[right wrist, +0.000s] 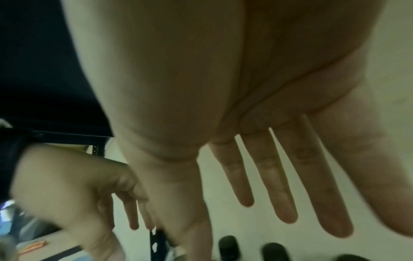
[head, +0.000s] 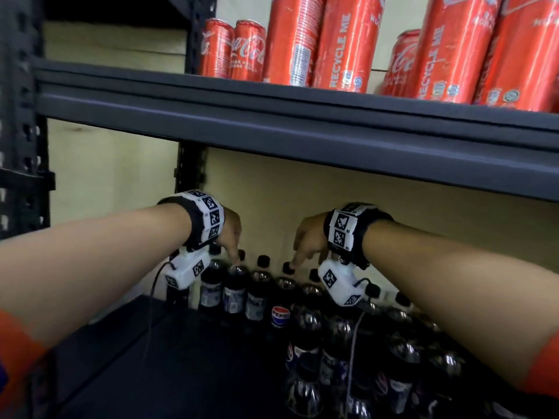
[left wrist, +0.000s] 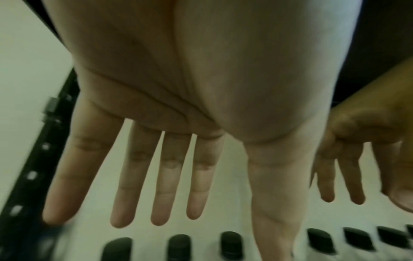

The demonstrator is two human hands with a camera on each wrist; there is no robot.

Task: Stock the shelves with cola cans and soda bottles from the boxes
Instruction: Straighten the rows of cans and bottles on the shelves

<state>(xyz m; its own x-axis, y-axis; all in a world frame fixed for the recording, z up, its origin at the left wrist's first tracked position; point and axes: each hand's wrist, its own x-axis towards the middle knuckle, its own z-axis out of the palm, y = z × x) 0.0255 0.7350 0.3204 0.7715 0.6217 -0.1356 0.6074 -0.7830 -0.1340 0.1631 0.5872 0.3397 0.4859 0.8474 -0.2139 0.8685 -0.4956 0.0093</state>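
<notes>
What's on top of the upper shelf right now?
Red cola cans stand upright on the upper shelf, several rows deep. Its left end is in shadow; cans farther back are covered.

Each bare forearm ends in a black wristband [head: 360, 234] wrapped with white blocks printed with black square code markers, and orange sleeve [head: 18, 343] cuffs show at the near ends of both arms. Under each wrist hangs a white boxy camera unit [head: 340, 282] carrying the same markers. A thin dark cable [head: 151, 297] trails from the unit under the left wrist, a grey one from the right.
</notes>
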